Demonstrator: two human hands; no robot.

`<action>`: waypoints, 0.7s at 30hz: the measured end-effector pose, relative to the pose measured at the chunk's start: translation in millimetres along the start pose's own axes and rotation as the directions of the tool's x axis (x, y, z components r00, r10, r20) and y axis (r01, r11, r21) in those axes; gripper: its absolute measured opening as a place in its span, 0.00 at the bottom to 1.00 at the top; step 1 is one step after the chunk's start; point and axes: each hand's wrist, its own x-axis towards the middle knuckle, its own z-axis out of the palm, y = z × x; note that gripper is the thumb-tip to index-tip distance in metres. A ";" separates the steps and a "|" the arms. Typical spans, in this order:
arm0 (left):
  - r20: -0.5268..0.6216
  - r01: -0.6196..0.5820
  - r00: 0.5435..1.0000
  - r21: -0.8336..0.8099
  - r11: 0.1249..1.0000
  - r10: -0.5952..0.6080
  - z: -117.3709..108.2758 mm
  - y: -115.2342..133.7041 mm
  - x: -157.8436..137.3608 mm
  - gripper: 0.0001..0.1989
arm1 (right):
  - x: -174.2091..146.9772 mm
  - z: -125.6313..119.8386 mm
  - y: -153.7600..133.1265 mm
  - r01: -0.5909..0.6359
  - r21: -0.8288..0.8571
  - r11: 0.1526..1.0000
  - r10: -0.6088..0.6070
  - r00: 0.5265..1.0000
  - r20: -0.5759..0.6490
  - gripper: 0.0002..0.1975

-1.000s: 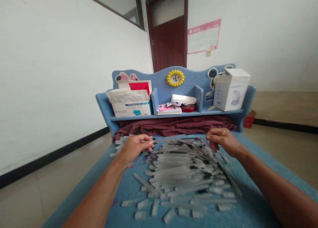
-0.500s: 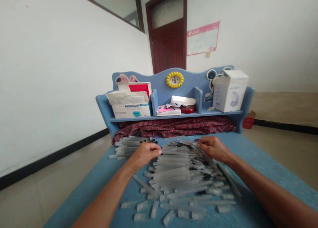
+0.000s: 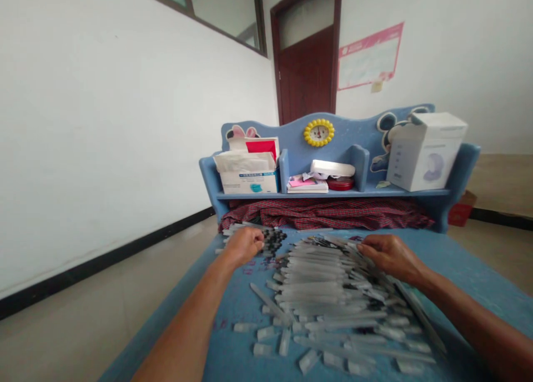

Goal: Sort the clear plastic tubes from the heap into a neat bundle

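My left hand (image 3: 246, 244) is closed, thumb and fingers pressed together, over the left stack of translucent pens (image 3: 233, 228). Black ends of that stack (image 3: 275, 240) show just right of the fingers. Whatever the left fingers hold is hidden. A larger heap of frosted pen barrels (image 3: 314, 271) lies in the middle of the blue tabletop (image 3: 227, 337). At the heap's upper right edge my right hand (image 3: 389, 255) is closed in a pinch; what is in it cannot be made out. Short clear pen caps (image 3: 308, 361) are scattered along the heap's near side and right side.
Behind the pens, a red checked cloth (image 3: 325, 214) lies under a blue shelf (image 3: 375, 192). On the shelf stand a mask box (image 3: 250, 179), papers (image 3: 308, 187), a red round tin (image 3: 340, 184) and a white carton (image 3: 427, 154). A yellow flower clock (image 3: 318, 132) is on the backboard.
My left hand has moved left, from the edge of the middle heap to the left stack. My right hand stays at the heap's right edge. The whole view has shifted, putting things further right.
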 end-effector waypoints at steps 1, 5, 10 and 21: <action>0.011 0.011 1.000 0.053 0.999 -0.012 -1.8 -2.9 -1.1 0.05 | -0.6 -0.5 0.0 -0.003 0.006 1.000 0.003 1.000 0.000 0.18; 0.059 0.011 0.998 0.208 0.978 -0.024 -1.3 -3.8 -6.1 0.07 | -1.8 -2.1 -0.6 -0.023 0.031 0.999 0.024 0.999 -0.032 0.19; 0.088 -0.005 0.996 0.306 0.952 -0.023 4.5 1.4 -8.7 0.09 | -2.2 -2.2 -1.8 -0.014 0.060 0.998 0.017 0.998 -0.061 0.19; 0.104 -0.006 0.994 0.317 0.948 -0.028 -4.3 8.5 -11.9 0.08 | -3.4 -1.9 -4.6 0.050 -0.022 0.998 -0.051 0.998 -0.045 0.19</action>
